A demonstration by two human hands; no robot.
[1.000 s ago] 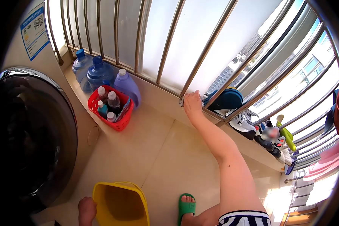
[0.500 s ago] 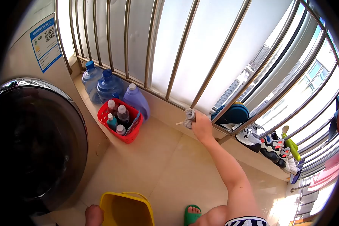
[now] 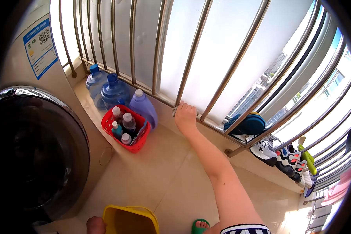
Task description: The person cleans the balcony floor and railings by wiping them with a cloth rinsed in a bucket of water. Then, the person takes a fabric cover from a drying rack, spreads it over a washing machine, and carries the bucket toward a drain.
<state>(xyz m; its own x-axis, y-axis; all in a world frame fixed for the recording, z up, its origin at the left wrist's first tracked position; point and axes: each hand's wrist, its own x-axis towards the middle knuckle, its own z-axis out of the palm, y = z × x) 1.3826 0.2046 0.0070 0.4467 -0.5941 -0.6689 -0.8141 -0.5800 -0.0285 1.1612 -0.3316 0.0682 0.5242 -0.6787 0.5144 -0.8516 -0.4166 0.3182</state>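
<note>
My right hand [image 3: 186, 117] is closed around a crumpled grey cloth [image 3: 174, 111], pressed at the bottom rail of the metal railing [image 3: 162, 99], beside the foot of a bar. Most of the cloth is hidden under my fingers; small bits of it stick out on either side. At the lower edge of the view, my left hand [image 3: 96, 225] appears as a shaded fist against the left rim of a yellow bucket [image 3: 156, 218], its fingers partly out of sight. The bucket stands with its mouth toward me and is cut off by the frame.
Left is a washing machine [image 3: 43, 156]. Along the ledge stand water jugs [image 3: 115, 91], a purple detergent bottle [image 3: 143, 109] and a red basket [image 3: 138, 146] of bottles. Shoes [image 3: 264, 150] line the right ledge, near a teal item [image 3: 247, 124]. My green slipper [image 3: 199, 228] is below.
My right hand has moved left along the bottom rail with the cloth, and the arm now stretches further across. The view has shifted slightly. My left hand stays by the bucket.
</note>
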